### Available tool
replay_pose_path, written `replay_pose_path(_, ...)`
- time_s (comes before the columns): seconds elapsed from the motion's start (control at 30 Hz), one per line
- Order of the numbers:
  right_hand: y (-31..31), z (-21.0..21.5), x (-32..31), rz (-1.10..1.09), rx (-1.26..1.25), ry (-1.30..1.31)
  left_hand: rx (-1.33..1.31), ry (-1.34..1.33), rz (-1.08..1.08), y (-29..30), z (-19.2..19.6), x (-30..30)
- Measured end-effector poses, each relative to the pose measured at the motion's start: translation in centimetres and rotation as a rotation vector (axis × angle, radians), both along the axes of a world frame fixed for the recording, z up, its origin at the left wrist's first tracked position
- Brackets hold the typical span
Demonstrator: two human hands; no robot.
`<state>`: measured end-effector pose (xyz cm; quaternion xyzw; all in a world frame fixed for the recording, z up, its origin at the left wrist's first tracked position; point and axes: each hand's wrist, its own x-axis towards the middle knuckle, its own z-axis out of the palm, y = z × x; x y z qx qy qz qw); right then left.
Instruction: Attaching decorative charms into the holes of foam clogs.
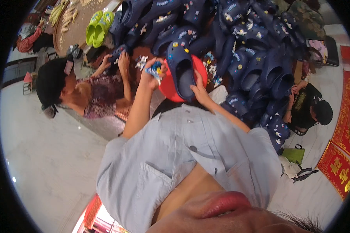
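Observation:
A navy blue clog (178,60) with small coloured charms on its upper lies in front of me, its toe pointing away. My right hand (199,91) grips the clog at its heel, thumb by the opening. Closed around a bunch of small blue, white and yellow shoe charms (154,70), my left hand (151,75) is just left of the clog. Beneath the clog is a round red surface, perhaps a basin or tray (168,90), partly covered by the shoe. More loose charms (211,69) lie to its right, and a small white cluster (141,62) lies left.
A large heap of navy clogs (254,64) covers the far side and right. Lime green clogs (100,28) stand far left. One person (101,91) handles a clog at my left; another person (307,105) sits at the right by the heap. A green bag (293,155) is on the floor.

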<state>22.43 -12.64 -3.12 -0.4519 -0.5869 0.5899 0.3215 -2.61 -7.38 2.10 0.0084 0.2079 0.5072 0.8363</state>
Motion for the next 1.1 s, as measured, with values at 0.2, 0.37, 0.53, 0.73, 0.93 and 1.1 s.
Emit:
replay_pose_path(0.2, -0.3, 2.3, -0.7, 0.222, -0.260, -0.087, -0.091, -0.001, -0.008, -0.4, 0.3, 0.4)
replay_pose_path(0.37, 0.1, 2.0, 0.3, 0.363, -0.251, -0.128, -0.124, -0.020, -0.033, -1.8, -0.4, 0.8)
replay_pose_path(0.53, 7.3, 0.2, 3.8, -0.001, -0.168, -0.190, -0.104, 0.027, -0.020, -3.8, -0.6, 0.7)
replay_pose_path(0.73, 26.4, -4.9, 12.3, -0.333, 0.395, -0.507, -0.187, 0.127, 0.034, -6.3, 0.7, 0.2)
replay_pose_path(0.93, 42.6, -9.5, 19.5, -0.365, 0.443, -1.187, -0.273, 0.274, 0.166, -11.1, 0.8, -1.7)
replay_pose_path(1.1, 49.7, -10.6, 24.2, -0.132, 0.060, -1.324, -0.425, 0.299, 0.313, -14.2, 1.1, -2.2)
